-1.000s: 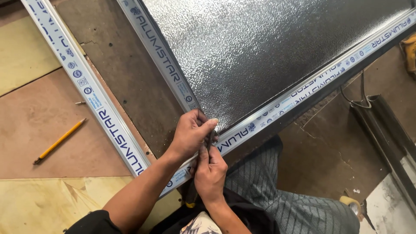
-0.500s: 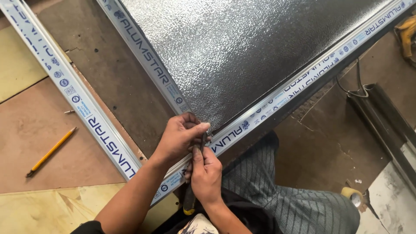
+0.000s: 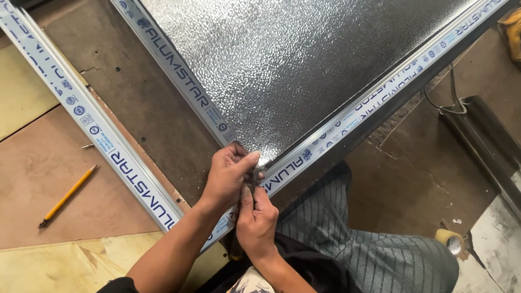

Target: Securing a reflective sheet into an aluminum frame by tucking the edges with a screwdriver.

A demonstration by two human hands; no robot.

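Both hands are bunched up right at the near corner of the frame (image 3: 347,116), where the two taped aluminium rails meet around the bumpy silver panel (image 3: 304,59). Left hand (image 3: 230,176) sits curled on the corner, fingers bent, thumb pressing toward the rail. Right hand (image 3: 256,220) is just below it, touching it, fingers pinched together on something small and dark between the two hands; can't tell what it is. A loose rail (image 3: 92,125) lies off to the left on the brown desk (image 3: 130,97), well apart from the frame. A yellow pencil (image 3: 68,195) lies further left. A tape roll (image 3: 449,241) sits lower right, past the striped trouser knee (image 3: 358,244).
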